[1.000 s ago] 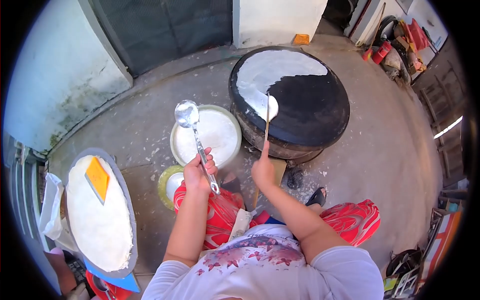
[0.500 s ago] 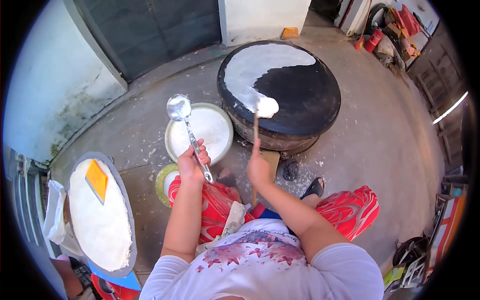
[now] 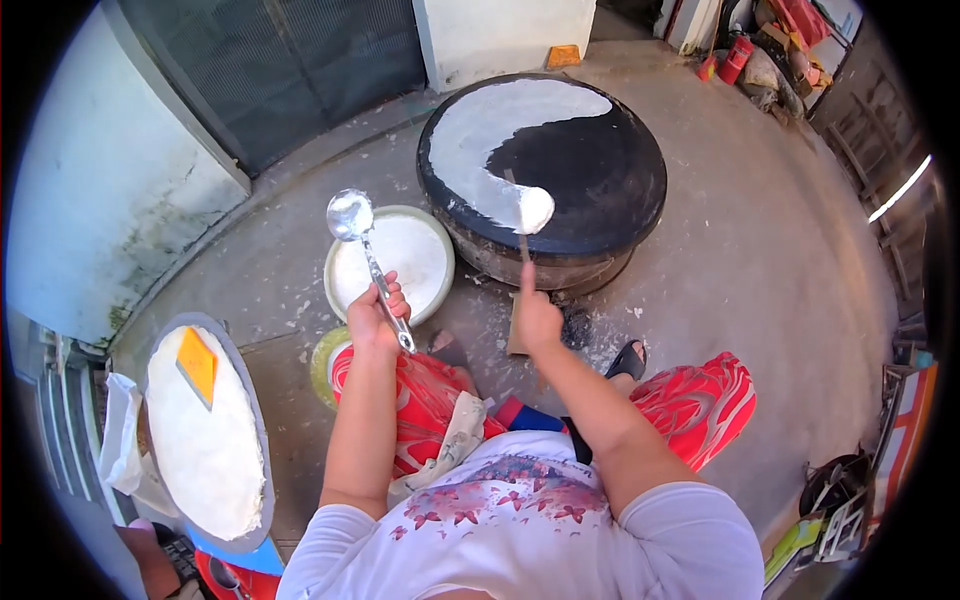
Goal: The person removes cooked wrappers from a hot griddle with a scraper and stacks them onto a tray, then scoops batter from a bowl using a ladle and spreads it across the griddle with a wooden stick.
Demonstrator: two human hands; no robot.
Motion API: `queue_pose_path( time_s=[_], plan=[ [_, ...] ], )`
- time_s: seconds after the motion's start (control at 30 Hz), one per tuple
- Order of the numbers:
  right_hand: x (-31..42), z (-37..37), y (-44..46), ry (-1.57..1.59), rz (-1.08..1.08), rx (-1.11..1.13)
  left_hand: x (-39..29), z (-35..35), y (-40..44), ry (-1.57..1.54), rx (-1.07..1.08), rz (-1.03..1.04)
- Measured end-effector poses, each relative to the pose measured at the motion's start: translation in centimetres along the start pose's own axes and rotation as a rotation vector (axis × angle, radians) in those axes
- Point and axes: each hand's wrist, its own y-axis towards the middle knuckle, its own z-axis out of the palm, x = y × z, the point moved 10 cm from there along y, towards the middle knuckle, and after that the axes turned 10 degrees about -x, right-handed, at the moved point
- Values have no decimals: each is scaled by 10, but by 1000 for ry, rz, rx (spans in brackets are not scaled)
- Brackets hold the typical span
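Observation:
My left hand (image 3: 378,316) is closed round the handle of a metal ladle (image 3: 350,215), whose batter-coated bowl is raised over the edge of a basin of white batter (image 3: 440,270). In my right hand (image 3: 540,318) is a thin wooden stick (image 3: 524,250), reaching over the near edge of a round black griddle (image 3: 600,180). A thick white blob (image 3: 535,209) lies by the stick. From it a thin layer of batter (image 3: 460,140) curves along the griddle's left and far sides. The griddle's middle and right show black.
At the left, an oval board (image 3: 262,440) bears a stack of white sheets (image 3: 205,460) with an orange scraper (image 3: 197,366) on top. A greenish bowl (image 3: 322,368) is near my left knee. An orange block (image 3: 563,56) lies by the far wall.
My right hand has moved the stick, and the blob has shifted round the griddle's near side, with the thin layer trailing behind. My left hand still holds the ladle. The view has shifted.

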Motion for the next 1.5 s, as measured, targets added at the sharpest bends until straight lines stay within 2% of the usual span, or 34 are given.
queue_pose_path(
  time_s=[0.07,0.1,0.2,0.23,0.33,0.37,0.47,0.5,0.53,0.6,0.63,0.67,0.73,0.77,0.83,0.93,0.97,1.0,1.07,1.1,1.13,1.2,1.33,1.4,1.43,1.5],
  plan=[
    [-36,-18,-2,-59,147,20,0,-4,-2,-12,-21,-9],
    [-43,-23,-7,-82,152,13,1,-3,0,-28,-37,-19],
    [-31,-26,-16,-33,149,54,0,-1,0,-11,-50,24],
    [-21,-20,-15,-44,35,43,0,0,1,-7,-43,27],
    [-42,-12,-4,-147,48,126,4,3,3,-2,-26,9],
    [-69,-12,-1,-107,122,14,3,2,2,4,-29,10],
    [-104,-42,-4,-48,256,7,9,2,1,4,-41,-3],
    [-112,-52,-6,35,362,-86,8,1,2,12,-38,4],
    [-112,-52,-5,34,365,-90,7,2,2,21,-33,13],
    [-122,-9,-18,1029,856,-24,8,4,1,16,-49,23],
    [-113,-14,-21,837,727,-76,10,4,2,4,-52,10],
    [-84,-44,-19,362,214,-390,11,5,4,-9,-54,-2],
    [-66,-57,-21,81,83,-200,12,6,6,-5,-53,-14],
    [-79,-61,-18,82,87,-200,13,5,7,-7,-56,-27],
    [-134,-79,-13,-159,262,-250,12,4,8,10,-60,-14],
    [-166,-103,1,-116,393,-244,13,4,9,31,-66,6],
    [-164,-108,3,15,452,-294,12,5,10,24,-65,7],
    [-162,-102,2,13,452,-297,12,6,11,15,-67,10],
    [-133,-98,-5,249,223,-425,13,7,12,18,-76,11],
    [-119,-92,-8,79,120,-253,14,6,12,19,-74,10],
    [-134,-94,-7,81,123,-252,15,7,14,19,-71,8],
    [-191,-109,2,-148,239,-281,20,12,14,24,-70,13],
    [-214,-117,23,-121,295,-357,25,16,15,34,-77,12],
    [-214,-89,18,388,402,-367,28,16,17,34,-84,10],
    [-212,-89,6,390,403,-366,29,17,17,29,-90,7],
    [-146,-98,-9,85,-148,-177,31,19,17,12,-111,3]
  ],
)
